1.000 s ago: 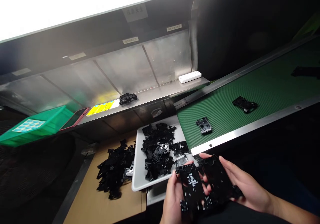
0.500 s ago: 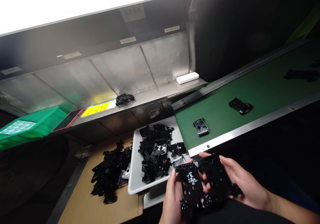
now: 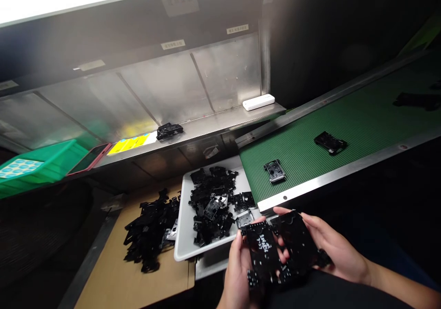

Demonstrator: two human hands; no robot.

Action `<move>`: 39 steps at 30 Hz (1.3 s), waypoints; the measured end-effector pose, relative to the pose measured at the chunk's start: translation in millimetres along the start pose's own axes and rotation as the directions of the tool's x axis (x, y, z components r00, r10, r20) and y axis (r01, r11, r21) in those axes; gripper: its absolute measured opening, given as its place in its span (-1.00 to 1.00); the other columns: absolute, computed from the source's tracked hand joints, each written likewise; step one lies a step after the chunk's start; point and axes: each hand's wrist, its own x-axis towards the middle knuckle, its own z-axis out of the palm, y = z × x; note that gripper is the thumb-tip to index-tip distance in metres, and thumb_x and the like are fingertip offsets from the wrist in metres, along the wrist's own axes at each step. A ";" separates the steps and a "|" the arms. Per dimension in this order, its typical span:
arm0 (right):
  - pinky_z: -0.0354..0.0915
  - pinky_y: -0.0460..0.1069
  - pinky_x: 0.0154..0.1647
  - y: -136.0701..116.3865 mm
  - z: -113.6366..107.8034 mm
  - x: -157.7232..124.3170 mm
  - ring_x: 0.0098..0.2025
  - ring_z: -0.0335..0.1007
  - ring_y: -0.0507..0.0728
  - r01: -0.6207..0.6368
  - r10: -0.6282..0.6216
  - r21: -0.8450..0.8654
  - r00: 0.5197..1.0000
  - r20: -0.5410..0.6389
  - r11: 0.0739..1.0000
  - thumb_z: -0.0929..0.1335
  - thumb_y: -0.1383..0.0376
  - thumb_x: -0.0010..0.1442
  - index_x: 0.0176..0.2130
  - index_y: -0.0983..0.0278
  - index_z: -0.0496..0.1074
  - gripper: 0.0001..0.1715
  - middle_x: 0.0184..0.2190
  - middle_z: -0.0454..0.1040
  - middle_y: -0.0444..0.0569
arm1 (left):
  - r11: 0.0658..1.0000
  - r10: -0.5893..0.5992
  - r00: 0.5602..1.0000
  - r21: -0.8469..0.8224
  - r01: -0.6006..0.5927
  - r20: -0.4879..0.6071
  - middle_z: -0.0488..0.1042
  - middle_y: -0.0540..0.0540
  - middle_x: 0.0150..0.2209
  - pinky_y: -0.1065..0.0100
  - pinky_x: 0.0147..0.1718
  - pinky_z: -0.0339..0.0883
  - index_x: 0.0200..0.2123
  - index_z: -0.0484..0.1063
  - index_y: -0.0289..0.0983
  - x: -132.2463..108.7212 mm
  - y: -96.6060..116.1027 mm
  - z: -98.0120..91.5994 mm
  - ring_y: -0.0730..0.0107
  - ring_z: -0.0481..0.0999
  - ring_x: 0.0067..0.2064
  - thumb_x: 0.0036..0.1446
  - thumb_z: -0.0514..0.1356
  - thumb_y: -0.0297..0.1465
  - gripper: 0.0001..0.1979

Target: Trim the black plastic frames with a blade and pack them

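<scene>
Steel wall (image 3: 165, 88) w/ small paper labels fills upper part of frame. Below it, a stainless steel shelf (image 3: 220, 127) runs across centre, carrying one black plastic part (image 3: 169, 131) and a white box (image 3: 258, 102). Far left sit a green plastic crate (image 3: 44, 166) and a phone in red case (image 3: 88, 158). Green conveyor belt (image 3: 292, 166) comes down from right side, w/ a small black part (image 3: 274, 171) near its end, a second black part (image 3: 330, 142) further up, and a third black part (image 3: 416, 100) near right edge, all well apart.

As far as shown, most pcs are still heaped: one heap (image 3: 212, 205) in white tray (image 3: 181, 249) at lower centre, another heap (image 3: 149, 235) on cardboard sheet (image 3: 103, 281) just left of it.

At bottom centre, left hand (image 3: 237, 272) and right hand (image 3: 334, 249) are close together, each gripping a flat piece: white-marked black part (image 3: 263, 254) in left, wider black part (image 3: 296, 244) in right. Cannot tell if both pcs touch.
</scene>
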 end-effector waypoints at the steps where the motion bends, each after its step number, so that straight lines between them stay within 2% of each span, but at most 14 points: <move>1: 0.44 0.10 -0.06 0.4 -0.3 -0.1 -0.25 0.61 0.18 -0.001 0.001 -0.001 1.000 -0.001 1.000 0.26 0.06 0.39 0.25 0.19 0.37 -0.47 -0.23 0.63 0.04 | 1.000 -0.002 1.000 0.002 0.002 0.005 0.59 -0.29 -0.03 0.03 -0.10 0.48 0.35 0.19 -0.18 -0.1 0.0 -0.6 -0.05 0.63 -0.07 0.22 0.13 0.01 -0.28; 7: 0.43 0.11 -0.06 1.5 0.6 -1.4 -0.25 0.59 0.18 -0.006 0.005 -0.042 1.000 -0.028 0.999 0.29 0.03 0.36 0.23 0.19 0.38 -0.45 -0.23 0.62 0.03 | 0.998 0.027 0.999 0.052 -0.026 -0.017 0.61 -0.31 -0.09 0.05 -0.13 0.47 0.36 0.19 -0.23 -2.3 0.7 -0.7 -0.04 0.64 -0.12 0.24 0.07 0.05 -0.25; 13: 0.38 0.13 0.02 5.4 -0.3 -0.6 -0.17 0.59 0.22 -0.009 0.010 -0.037 1.000 0.013 0.999 0.27 0.03 0.37 0.25 0.21 0.36 -0.44 -0.19 0.61 0.07 | 0.999 0.035 0.999 -0.003 -0.035 -0.033 0.61 -0.31 -0.09 0.00 0.01 0.43 0.32 0.27 -0.25 -9.1 0.5 0.2 -0.08 0.64 -0.09 0.24 0.11 -0.02 -0.32; 19: 0.39 0.14 0.02 12.0 -4.3 3.2 -0.16 0.60 0.23 -0.023 0.027 -0.053 0.998 0.063 0.998 0.26 0.04 0.39 0.28 0.24 0.31 -0.41 -0.15 0.62 0.13 | 0.997 0.068 0.996 0.032 -0.066 -0.059 0.62 -0.30 -0.12 0.09 -0.22 0.47 0.30 0.30 -0.24 -18.5 0.9 -2.4 -0.02 0.64 -0.20 0.25 0.06 0.02 -0.32; 22: 0.39 0.16 0.02 14.0 -3.7 6.4 -0.17 0.60 0.23 -0.026 0.031 -0.049 0.996 0.086 0.998 0.24 0.04 0.40 0.24 0.24 0.35 -0.45 -0.16 0.62 0.12 | 0.996 0.086 0.993 0.023 -0.085 -0.078 0.62 -0.32 -0.11 0.10 -0.18 0.47 0.28 0.32 -0.26 -23.6 1.7 -1.6 -0.03 0.65 -0.17 0.26 0.04 0.03 -0.32; 27: 0.42 0.12 -0.05 13.4 5.7 11.9 -0.24 0.61 0.19 -0.054 0.059 -0.048 0.992 0.114 0.997 0.26 0.08 0.40 0.16 0.23 0.42 -0.53 -0.21 0.64 0.09 | 0.994 0.104 0.988 0.041 -0.100 -0.116 0.63 -0.31 -0.11 0.06 0.00 0.44 0.31 0.28 -0.28 -32.5 4.8 3.0 0.01 0.65 -0.14 0.29 0.00 0.01 -0.32; 31: 0.41 0.10 -0.06 16.6 8.7 18.5 -0.25 0.61 0.17 -0.100 0.104 -0.042 0.988 0.113 0.994 0.28 0.05 0.38 0.12 0.20 0.45 -0.56 -0.22 0.63 0.05 | 0.990 0.141 0.977 0.036 -0.137 -0.160 0.63 -0.31 -0.14 0.11 -0.11 0.47 0.31 0.27 -0.31 -37.6 5.9 0.0 0.03 0.65 -0.20 0.28 0.01 0.01 -0.31; 33: 0.42 0.08 -0.10 20.3 6.9 23.5 -0.26 0.61 0.17 -0.117 0.119 -0.027 0.985 0.121 0.993 0.27 0.05 0.39 0.12 0.19 0.45 -0.56 -0.23 0.62 0.04 | 0.990 0.138 0.972 -0.006 -0.142 -0.192 0.63 -0.28 -0.12 0.12 -0.15 0.49 0.31 0.27 -0.26 -39.6 5.9 -4.5 0.05 0.65 -0.22 0.27 0.05 0.00 -0.33; 36: 0.43 0.04 -0.22 26.2 2.7 31.2 -0.26 0.61 0.17 -0.138 0.135 0.013 0.982 0.135 0.990 0.22 0.06 0.42 0.16 0.17 0.42 -0.55 -0.24 0.62 0.03 | 0.988 0.118 0.965 -0.074 -0.138 -0.234 0.63 -0.23 -0.07 0.12 -0.14 0.50 0.31 0.28 -0.17 -42.1 5.7 -10.9 0.06 0.65 -0.17 0.27 0.07 -0.04 -0.38; 39: 0.44 0.05 -0.20 29.4 0.4 36.3 -0.23 0.62 0.18 -0.149 0.146 0.015 0.981 0.126 0.989 0.21 0.07 0.43 0.18 0.16 0.41 -0.55 -0.22 0.62 0.04 | 0.984 0.130 0.958 -0.084 -0.156 -0.257 0.63 -0.24 -0.07 0.11 -0.11 0.50 0.31 0.29 -0.19 -42.5 5.6 -13.9 0.03 0.65 -0.12 0.27 0.08 -0.04 -0.37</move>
